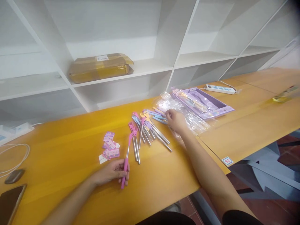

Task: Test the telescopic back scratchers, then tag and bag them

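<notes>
1. Looking down from a head-worn camera at an orange wooden tabletop (70,150), with a person's two bare forearms reaching in from the bottom edge.
2. The left hand (112,172) is closed around the pink grip of a pink back scratcher (127,157), a small hand-shaped claw on a thin metal rod. The scratcher rests low over the tabletop, claw end pointing away from the person.
3. The right hand (175,120) is stretched further out, with its fingers bent onto the handle ends of a pile of back scratchers (150,128) in pink, blue, purple and yellow. Whether it grips one cannot be told.
4. The pile lies fanned out on the tabletop between the two hands, with the metal rods angled toward the person.
5. A small stack of pink and purple printed cards (110,149) lies just left of the held scratcher.
6. Crinkled clear plastic bags (192,120) lie beside the right hand, and beyond them sits a flat purple box (211,106).
7. A white power strip (220,89) rests farther back on the right.
8. A dark phone (10,203) lies at the near left corner, close to a white cable (16,156).
9. White shelves (164,67) stand behind the tabletop, and one holds a brown taped parcel (100,67).
</notes>
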Demonstrator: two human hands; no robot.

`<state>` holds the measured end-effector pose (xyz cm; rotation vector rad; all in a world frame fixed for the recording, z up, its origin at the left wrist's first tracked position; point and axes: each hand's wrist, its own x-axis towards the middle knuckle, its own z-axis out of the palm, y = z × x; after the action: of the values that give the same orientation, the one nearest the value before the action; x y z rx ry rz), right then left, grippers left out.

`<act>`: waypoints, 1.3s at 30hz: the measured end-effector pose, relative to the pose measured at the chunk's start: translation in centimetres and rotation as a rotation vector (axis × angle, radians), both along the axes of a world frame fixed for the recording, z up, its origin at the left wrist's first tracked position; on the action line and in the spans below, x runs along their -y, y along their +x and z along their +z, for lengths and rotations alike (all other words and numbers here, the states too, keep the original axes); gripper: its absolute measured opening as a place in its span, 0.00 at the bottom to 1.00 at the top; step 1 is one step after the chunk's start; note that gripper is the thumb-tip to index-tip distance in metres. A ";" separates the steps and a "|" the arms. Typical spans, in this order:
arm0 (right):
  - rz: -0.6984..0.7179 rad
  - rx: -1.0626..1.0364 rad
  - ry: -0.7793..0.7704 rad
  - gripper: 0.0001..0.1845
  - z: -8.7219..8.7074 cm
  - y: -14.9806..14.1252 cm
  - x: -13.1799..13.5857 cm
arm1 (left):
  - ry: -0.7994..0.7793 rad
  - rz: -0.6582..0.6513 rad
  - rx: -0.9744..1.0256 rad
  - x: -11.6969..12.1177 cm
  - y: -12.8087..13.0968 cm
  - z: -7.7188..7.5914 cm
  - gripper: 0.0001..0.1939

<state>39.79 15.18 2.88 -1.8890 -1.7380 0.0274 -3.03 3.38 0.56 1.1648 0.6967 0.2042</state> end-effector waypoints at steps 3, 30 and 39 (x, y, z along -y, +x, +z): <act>-0.028 0.022 -0.025 0.17 0.0 0.7 -0.1 | 0.011 0.017 -0.003 0.0 0.0 -0.1 0.20; -0.196 0.266 -0.338 0.28 1.6 0.9 1.3 | -0.010 0.029 -0.002 -0.2 0.0 -0.2 0.18; -0.145 0.367 -0.588 0.17 2.3 -0.6 2.0 | -0.030 0.037 0.006 -0.1 -0.1 -0.4 0.17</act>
<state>39.23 13.14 5.22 -2.5740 -1.9748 0.1611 -3.09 3.51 0.18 1.1231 0.7141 0.2279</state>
